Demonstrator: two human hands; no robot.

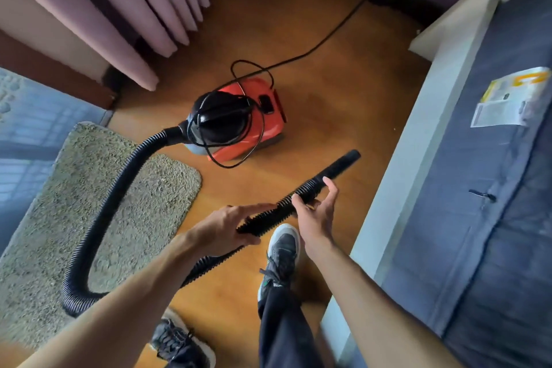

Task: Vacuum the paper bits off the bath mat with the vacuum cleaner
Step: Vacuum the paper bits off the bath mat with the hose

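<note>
Both left hand (230,225) and right hand (313,215) loosely grip hose (283,208); leaflet (510,98) print unreadable.

- Left forearm: bare, enters from the lower left, wrist near straight.
- The left grip (230,225): palm down over the hose (282,208), fingers laid along its top, thumb beneath; it holds the hose.
- Right forearm: bare, enters from the lower right.
- The right grip (313,212): palm turned inward, fingers loosely curled round the hose, just beyond the left grip.
</note>
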